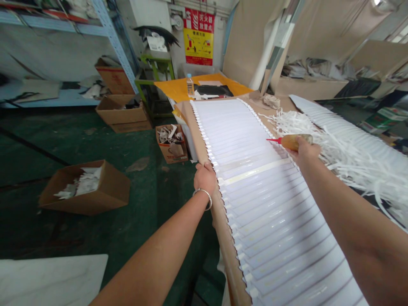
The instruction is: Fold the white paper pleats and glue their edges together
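Note:
My right hand [301,151] is closed around a glue bottle [291,141] with amber contents and a thin red nozzle pointing left. The nozzle tip is over the right part of a long row of overlapping white sheets [274,221]. Across the row runs one strip [255,171] that looks creamier and glossy. At the row's left edge my left hand [205,179], with a bracelet at the wrist, has its fingers curled by the table edge; whether they grip anything is hidden.
Loose white paper strips [357,157] are heaped right of the row, beside another fanned stack of sheets [344,123]. A drink bottle [190,86] stands on the yellow surface [168,88] at the back. Cardboard boxes [111,187] with scraps sit on the green floor at left.

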Tool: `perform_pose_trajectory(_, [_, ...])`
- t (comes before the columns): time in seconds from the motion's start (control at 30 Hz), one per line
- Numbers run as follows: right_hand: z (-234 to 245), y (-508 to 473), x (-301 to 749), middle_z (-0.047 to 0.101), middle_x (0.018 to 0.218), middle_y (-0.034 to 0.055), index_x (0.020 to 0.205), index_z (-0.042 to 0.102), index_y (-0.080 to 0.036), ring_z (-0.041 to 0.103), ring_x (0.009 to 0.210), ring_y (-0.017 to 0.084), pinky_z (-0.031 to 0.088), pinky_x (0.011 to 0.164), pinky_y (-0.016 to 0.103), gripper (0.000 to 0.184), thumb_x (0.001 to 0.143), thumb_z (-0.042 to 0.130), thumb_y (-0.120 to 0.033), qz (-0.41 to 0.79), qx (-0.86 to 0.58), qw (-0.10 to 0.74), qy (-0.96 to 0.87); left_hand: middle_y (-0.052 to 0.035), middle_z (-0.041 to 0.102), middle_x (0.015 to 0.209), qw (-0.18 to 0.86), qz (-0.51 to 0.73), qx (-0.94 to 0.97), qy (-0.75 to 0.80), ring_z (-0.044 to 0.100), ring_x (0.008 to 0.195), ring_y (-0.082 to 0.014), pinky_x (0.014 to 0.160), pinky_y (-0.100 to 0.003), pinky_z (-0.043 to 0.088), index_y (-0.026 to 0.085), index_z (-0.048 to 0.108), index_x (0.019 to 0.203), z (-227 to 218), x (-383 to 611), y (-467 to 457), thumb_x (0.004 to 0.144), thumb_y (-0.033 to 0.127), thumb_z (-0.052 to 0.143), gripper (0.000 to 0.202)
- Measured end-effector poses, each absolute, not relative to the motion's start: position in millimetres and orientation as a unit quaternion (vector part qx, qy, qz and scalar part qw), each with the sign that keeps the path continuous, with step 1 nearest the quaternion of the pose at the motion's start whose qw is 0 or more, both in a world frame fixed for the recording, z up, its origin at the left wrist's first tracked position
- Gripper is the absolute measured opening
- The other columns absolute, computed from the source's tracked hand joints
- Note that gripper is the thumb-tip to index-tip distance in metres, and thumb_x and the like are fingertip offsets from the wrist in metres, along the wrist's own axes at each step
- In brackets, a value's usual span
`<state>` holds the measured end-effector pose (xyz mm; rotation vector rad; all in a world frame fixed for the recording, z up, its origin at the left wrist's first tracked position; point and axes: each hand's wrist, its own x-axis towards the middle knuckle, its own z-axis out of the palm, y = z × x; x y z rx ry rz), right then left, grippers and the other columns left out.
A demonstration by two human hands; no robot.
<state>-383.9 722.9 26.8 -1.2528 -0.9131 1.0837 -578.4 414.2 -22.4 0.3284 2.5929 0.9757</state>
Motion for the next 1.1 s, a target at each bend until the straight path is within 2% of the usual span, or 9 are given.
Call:
perform_pose_trajectory(0.2, [36.2, 699.2, -392.0, 0.063, 0.127, 0.0120, 0.101, 0.048, -0.022, 0.074, 0.104, 0.029, 0.071, 0.070, 0.044, 0.043, 0.074, 0.082, -0.024, 0.486, -0.503, 0.567, -0.434, -0.0220, 0.077, 0.115, 0.175, 0.349, 0.116, 0.913, 0.076, 0.108, -0.0314, 0.087, -0.036, 0.054, 0.014, 0.057, 0.118, -23.4, -578.3, 414.3, 0.112, 0.039, 0.037, 0.032])
perform_pose_trajectory(0.4, [39.7, 672.4, -400.3, 0.068, 0.103, 0.0059, 0.095, 0.055, -0.020, 0.075, 0.092, 0.028, 0.071, 0.067, 0.046, 0.038, 0.070, 0.083, -0.027, 0.505, -0.463, 0.552, -0.475, -0.0219, 0.077, 0.114, 0.179, 0.354, 0.116, 0.910, 0.076, 0.107, -0.0317, 0.085, -0.037, 0.055, 0.015, 0.057, 0.119, -23.8, -578.5, 414.1, 0.112, 0.039, 0.036, 0.033])
perform_pose_trajectory(0.53, [39.3, 655.2, -408.4, 0.071, 0.099, 0.0080, 0.088, 0.058, -0.021, 0.074, 0.091, 0.029, 0.070, 0.073, 0.049, 0.031, 0.071, 0.083, -0.028, 0.523, -0.444, 0.526, -0.502, -0.0216, 0.077, 0.115, 0.180, 0.358, 0.113, 0.909, 0.076, 0.106, -0.0310, 0.084, -0.037, 0.055, 0.015, 0.057, 0.119, -25.4, -578.8, 414.3, 0.111, 0.040, 0.036, 0.034])
perform_pose_trajectory(0.7, [41.3, 632.7, -422.0, 0.069, 0.103, 0.0079, 0.090, 0.054, -0.022, 0.073, 0.096, 0.030, 0.069, 0.070, 0.051, 0.042, 0.066, 0.088, -0.030, 0.543, -0.437, 0.509, -0.505, -0.0210, 0.077, 0.115, 0.182, 0.363, 0.111, 0.907, 0.077, 0.106, -0.0306, 0.084, -0.036, 0.055, 0.015, 0.057, 0.120, -25.9, -578.5, 414.2, 0.112, 0.040, 0.037, 0.034])
perform_pose_trajectory(0.87, [40.5, 610.9, -438.1, 0.068, 0.099, 0.0051, 0.095, 0.055, -0.021, 0.074, 0.091, 0.027, 0.069, 0.063, 0.046, 0.049, 0.062, 0.089, -0.035, 0.550, -0.423, 0.485, -0.532, -0.0216, 0.077, 0.116, 0.187, 0.369, 0.110, 0.904, 0.077, 0.106, -0.0312, 0.085, -0.037, 0.055, 0.014, 0.058, 0.120, -23.8, -578.0, 413.9, 0.112, 0.039, 0.035, 0.035])
perform_pose_trajectory(1.1, [38.0, 577.0, -460.0, 0.067, 0.102, 0.0022, 0.099, 0.053, -0.024, 0.072, 0.090, 0.024, 0.070, 0.067, 0.046, 0.059, 0.058, 0.092, -0.039, 0.568, -0.403, 0.458, -0.552, -0.0226, 0.077, 0.116, 0.191, 0.374, 0.111, 0.901, 0.076, 0.108, -0.0319, 0.088, -0.038, 0.054, 0.014, 0.058, 0.121, -22.1, -577.0, 413.0, 0.112, 0.040, 0.036, 0.035])
